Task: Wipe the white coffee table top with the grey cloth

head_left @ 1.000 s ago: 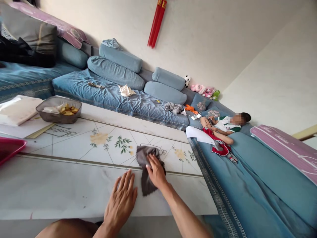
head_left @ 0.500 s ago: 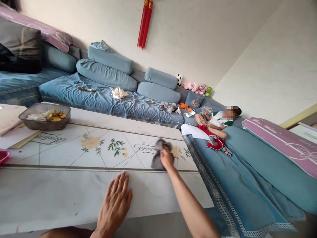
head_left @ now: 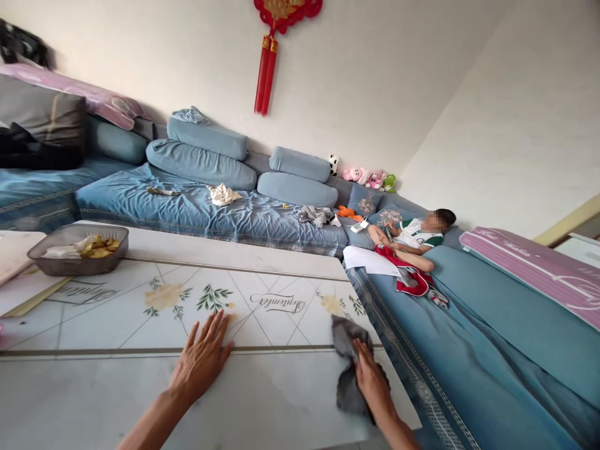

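Observation:
My right hand (head_left: 371,382) presses a crumpled grey cloth (head_left: 345,340) onto the white, flower-patterned table top (head_left: 140,387), close to its right corner and near edge. Its fingers are closed over the cloth. My left hand (head_left: 201,357) lies flat on the table with fingers spread, a little left of the middle, holding nothing. A faint damp patch shows on the table between the two hands.
A grey plastic basket (head_left: 77,250) with peels stands at the table's far left. A blue sofa (head_left: 225,209) with bolster cushions wraps around the back and right. A person (head_left: 412,240) lies on its right part. A red tassel ornament (head_left: 267,56) hangs on the wall.
My right hand has dragged the cloth back toward me and to the right, from the far flower pattern to the near right corner. My left hand has slid forward on the table.

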Tool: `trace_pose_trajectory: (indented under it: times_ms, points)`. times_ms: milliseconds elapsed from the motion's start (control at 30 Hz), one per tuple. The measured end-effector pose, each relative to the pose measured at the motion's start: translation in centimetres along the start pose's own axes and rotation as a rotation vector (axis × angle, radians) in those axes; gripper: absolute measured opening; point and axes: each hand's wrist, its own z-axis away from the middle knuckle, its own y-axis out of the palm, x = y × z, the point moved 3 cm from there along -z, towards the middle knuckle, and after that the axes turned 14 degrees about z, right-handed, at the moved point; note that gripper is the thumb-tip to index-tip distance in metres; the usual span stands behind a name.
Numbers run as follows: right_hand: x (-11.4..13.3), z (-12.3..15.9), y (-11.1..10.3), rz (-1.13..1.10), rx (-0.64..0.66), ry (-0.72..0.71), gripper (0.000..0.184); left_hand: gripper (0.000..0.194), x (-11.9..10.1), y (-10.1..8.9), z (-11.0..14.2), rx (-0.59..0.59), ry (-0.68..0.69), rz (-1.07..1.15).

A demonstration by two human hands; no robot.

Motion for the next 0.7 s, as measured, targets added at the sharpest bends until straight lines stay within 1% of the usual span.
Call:
trace_pose_trajectory:
  times_ms: [33,67,100,133,200,267,300,367,433,467,533,600,667,700]
  points:
    - [-1.2,-2.4,0.7,0.035,-0.024,0.054,0.058,0.063,0.7,0.6,-0.2,-0.015,0.014,0.004]
    - [-1.7,-5.2,1.4,0.062,-0.031,0.102,0.059,0.064,1.2,1.1,-0.2,-0.03,0.026,0.008]
    - [-1.6,-8.1,2.2,0.079,-0.026,0.141,0.059,0.065,1.6,1.6,-0.1,-0.048,0.036,0.01]
    - [-0.9,-11.1,2.9,0.089,-0.013,0.171,0.059,0.065,1.8,1.9,0.1,-0.069,0.047,0.007]
    - [1.9,-17.0,4.6,0.089,0.022,0.192,0.056,0.065,1.7,2.3,0.5,-0.115,0.076,-0.005]
    - [6.0,-22.3,6.5,0.075,0.058,0.18,0.05,0.067,1.5,2.2,0.6,-0.154,0.093,-0.024]
    - [8.5,-24.7,7.5,0.065,0.08,0.163,0.047,0.068,1.3,2.1,0.6,-0.165,0.098,-0.036]
    - [14.4,-28.4,9.7,0.032,0.122,0.095,0.043,0.068,1.0,1.9,0.5,-0.17,0.099,-0.063]
    - [21.4,-30.6,11.6,-0.017,0.16,-0.02,0.039,0.066,0.9,1.7,0.4,-0.162,0.091,-0.085]
    - [25.2,-31.1,12.4,-0.046,0.178,-0.091,0.04,0.065,0.8,1.6,0.4,-0.155,0.087,-0.091]
    - [32.9,-31.1,13.7,-0.109,0.212,-0.247,0.044,0.064,0.7,1.4,0.3,-0.135,0.08,-0.096]
    - [40.1,-29.9,14.6,-0.174,0.245,-0.401,0.045,0.065,0.7,1.1,0.3,-0.109,0.075,-0.095]
    - [45.7,-28.4,15.2,-0.227,0.279,-0.523,0.045,0.067,0.7,0.8,0.3,-0.083,0.073,-0.092]
    - [47.8,-27.7,15.4,-0.246,0.293,-0.561,0.046,0.068,0.8,0.6,0.2,-0.069,0.074,-0.09]
